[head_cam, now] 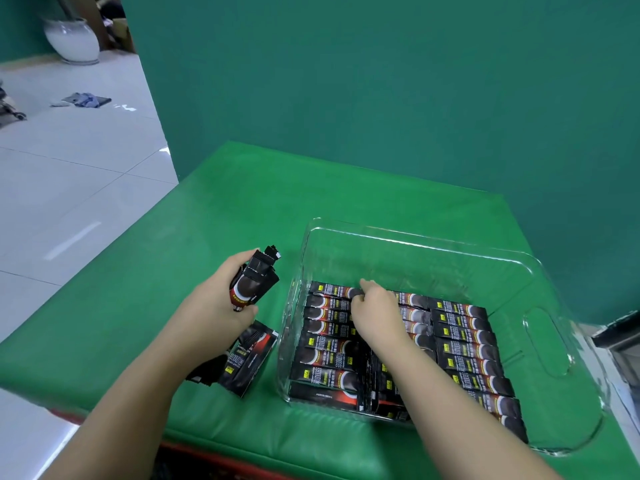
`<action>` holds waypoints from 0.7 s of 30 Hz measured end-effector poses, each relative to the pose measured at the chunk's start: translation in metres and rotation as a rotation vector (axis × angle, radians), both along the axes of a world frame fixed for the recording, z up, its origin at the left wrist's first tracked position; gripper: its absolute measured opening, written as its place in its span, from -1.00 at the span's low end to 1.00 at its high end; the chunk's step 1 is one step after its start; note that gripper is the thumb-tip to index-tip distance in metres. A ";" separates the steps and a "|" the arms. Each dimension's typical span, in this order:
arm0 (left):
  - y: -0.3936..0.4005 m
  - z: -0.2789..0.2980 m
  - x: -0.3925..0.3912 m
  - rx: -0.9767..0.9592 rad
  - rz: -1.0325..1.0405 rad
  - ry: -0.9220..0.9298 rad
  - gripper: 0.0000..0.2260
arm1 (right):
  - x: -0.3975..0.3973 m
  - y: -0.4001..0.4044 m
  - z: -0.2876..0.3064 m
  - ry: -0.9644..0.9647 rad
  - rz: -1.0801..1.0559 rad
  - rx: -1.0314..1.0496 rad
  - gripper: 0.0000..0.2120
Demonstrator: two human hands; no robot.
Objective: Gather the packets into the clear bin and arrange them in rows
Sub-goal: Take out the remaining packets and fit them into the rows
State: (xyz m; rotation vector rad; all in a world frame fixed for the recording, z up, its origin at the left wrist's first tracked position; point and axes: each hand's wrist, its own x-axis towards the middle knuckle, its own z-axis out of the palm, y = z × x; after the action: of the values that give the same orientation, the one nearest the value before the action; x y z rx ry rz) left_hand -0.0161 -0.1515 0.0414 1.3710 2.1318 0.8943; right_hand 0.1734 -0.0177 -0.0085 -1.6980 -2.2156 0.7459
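Note:
A clear bin [540, 344] stands on the green mat, right of centre. Several black-and-red packets [464, 348] lie in rows across its floor. My right hand [377, 310] reaches inside the bin and pinches the end of a packet [334, 291] in the farthest row on the left side. My left hand [221, 296] hovers just left of the bin and grips a small bunch of packets [258, 277] held upright. Below it, a few loose packets [242, 362] lie on the mat, partly hidden by my left wrist.
The green mat [242, 209] covers a table whose left edge drops to a white tiled floor [69, 188]. A green wall [381, 81] backs the table. The far half of the bin floor holds no packets. A white vase [72, 39] stands far left.

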 end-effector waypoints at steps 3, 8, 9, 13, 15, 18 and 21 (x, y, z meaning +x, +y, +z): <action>-0.003 0.005 0.001 0.033 -0.005 -0.024 -0.40 | 0.005 -0.004 0.006 0.098 -0.021 0.007 -0.59; -0.007 0.018 0.005 0.116 -0.037 -0.090 -0.44 | 0.004 -0.023 0.042 0.318 0.041 0.067 -0.69; -0.008 0.022 0.007 0.140 -0.048 -0.100 -0.44 | 0.001 -0.028 0.050 0.359 0.071 0.080 -0.72; -0.010 0.030 0.011 0.210 -0.062 -0.145 -0.43 | -0.012 -0.052 0.071 0.412 0.258 0.046 -0.84; -0.010 0.032 0.012 0.240 -0.059 -0.151 -0.44 | -0.016 -0.064 0.073 0.391 0.347 -0.025 -0.84; -0.011 0.036 0.014 0.274 -0.050 -0.158 -0.45 | -0.022 -0.075 0.071 0.377 0.376 -0.084 -0.74; -0.012 0.039 0.017 0.300 -0.041 -0.134 -0.46 | -0.026 -0.079 0.071 0.353 0.374 -0.055 -0.75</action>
State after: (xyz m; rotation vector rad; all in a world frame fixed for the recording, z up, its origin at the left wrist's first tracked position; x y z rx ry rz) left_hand 0.0013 -0.1631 0.0806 1.4435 1.9184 1.2922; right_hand 0.1476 -0.0970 0.0624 -1.0724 -2.2875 1.1040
